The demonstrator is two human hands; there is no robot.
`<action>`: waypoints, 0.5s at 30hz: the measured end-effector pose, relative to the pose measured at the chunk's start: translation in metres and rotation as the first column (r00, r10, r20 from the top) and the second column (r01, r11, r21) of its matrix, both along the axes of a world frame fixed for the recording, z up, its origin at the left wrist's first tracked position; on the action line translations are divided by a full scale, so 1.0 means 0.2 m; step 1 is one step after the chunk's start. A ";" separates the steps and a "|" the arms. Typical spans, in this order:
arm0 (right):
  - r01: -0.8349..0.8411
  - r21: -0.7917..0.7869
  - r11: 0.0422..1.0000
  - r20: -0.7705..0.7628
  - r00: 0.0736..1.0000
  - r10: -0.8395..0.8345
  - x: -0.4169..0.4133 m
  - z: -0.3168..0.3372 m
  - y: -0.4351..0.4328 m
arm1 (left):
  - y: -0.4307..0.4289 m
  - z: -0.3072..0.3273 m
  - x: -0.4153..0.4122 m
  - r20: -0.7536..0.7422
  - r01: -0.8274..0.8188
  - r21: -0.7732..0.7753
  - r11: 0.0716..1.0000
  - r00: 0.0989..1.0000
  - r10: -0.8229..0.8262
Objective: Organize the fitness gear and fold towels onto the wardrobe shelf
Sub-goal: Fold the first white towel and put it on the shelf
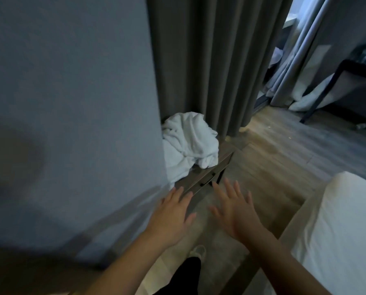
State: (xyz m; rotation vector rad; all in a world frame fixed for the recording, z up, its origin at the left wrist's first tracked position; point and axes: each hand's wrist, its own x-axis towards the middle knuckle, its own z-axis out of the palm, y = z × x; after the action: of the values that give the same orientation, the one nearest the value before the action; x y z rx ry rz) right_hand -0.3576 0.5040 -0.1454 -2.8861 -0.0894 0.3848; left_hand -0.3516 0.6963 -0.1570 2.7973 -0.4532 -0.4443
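We hold both hands out in front of us, the left hand (173,218) and the right hand (235,211) each with fingers straight and spread, palms down and holding nothing. The white towel (188,141) lies crumpled in a heap on the low wooden counter (209,173), tucked between the blue wall (71,81) and the grey curtain (209,60), just beyond our fingertips. A white-covered bed (337,220) stands at our right on the wooden floor (273,158).

Cannot see left side of white towel (190,139) behind grey wall (71,92), frame centre. Cannot make out blurred lower-left corner. Loses white bed (343,231) at right edge.
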 end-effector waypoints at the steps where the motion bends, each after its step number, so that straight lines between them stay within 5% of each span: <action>1: 0.002 0.004 1.000 0.000 1.000 -0.002 0.08 -0.02 -0.05 | -0.04 -0.02 0.09 -0.006 -0.001 0.009 1.000 1.000 0.001; 15: -0.097 -0.005 0.995 -0.142 0.985 0.096 1.19 -0.17 -0.64 | -0.44 -0.20 1.22 -0.098 -0.274 0.038 0.961 0.956 0.277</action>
State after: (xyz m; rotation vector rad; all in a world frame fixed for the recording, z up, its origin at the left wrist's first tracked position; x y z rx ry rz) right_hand -0.1188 0.3756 -0.1785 -2.8626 -0.2043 0.6092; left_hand -0.1075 0.6075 -0.1965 2.7851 -0.0326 -0.5282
